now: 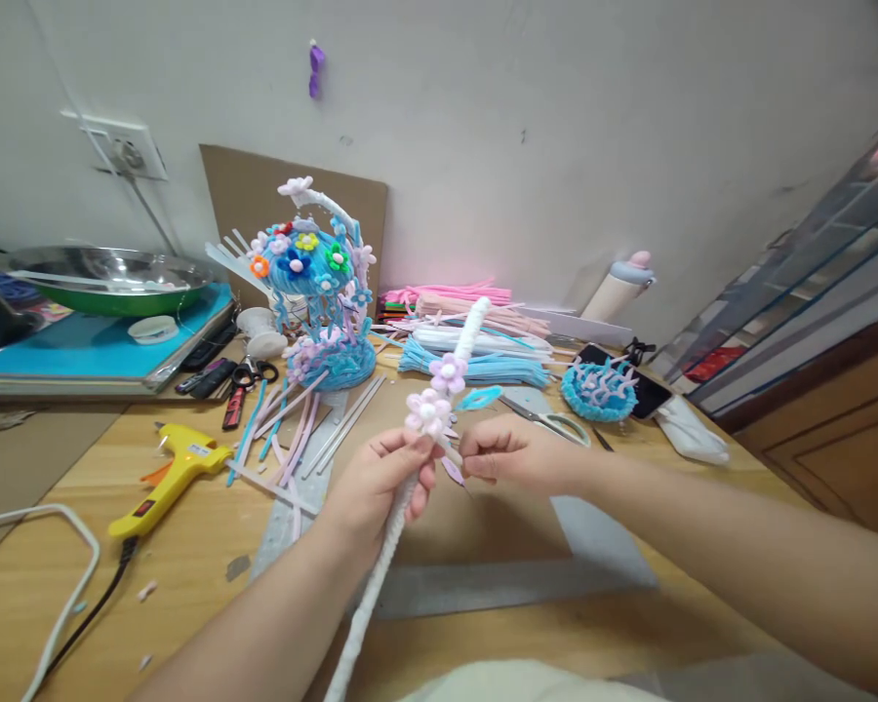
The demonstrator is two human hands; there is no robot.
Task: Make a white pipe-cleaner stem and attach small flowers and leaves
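A long white wrapped stem point(373, 585) slants up from the bottom edge over the cardboard. My left hand point(384, 483) is closed round its middle, just under a pale pink flower point(428, 412). Above that flower sits a lilac flower point(448, 372), with a blue loop point(479, 398) at its right. My right hand point(501, 451) is closed beside the stem, its fingertips pinched at a pale strip and a small purple petal point(453, 470). What exactly the right fingertips grip is partly hidden.
A yellow glue gun point(172, 478) with its cord lies at the left. A blue flowered ornament point(314, 263) stands behind, near scissors point(253, 372). Blue pipe cleaners point(475, 364), grey-handled scissors point(556, 423) and a blue coral-like piece point(600, 390) lie further back.
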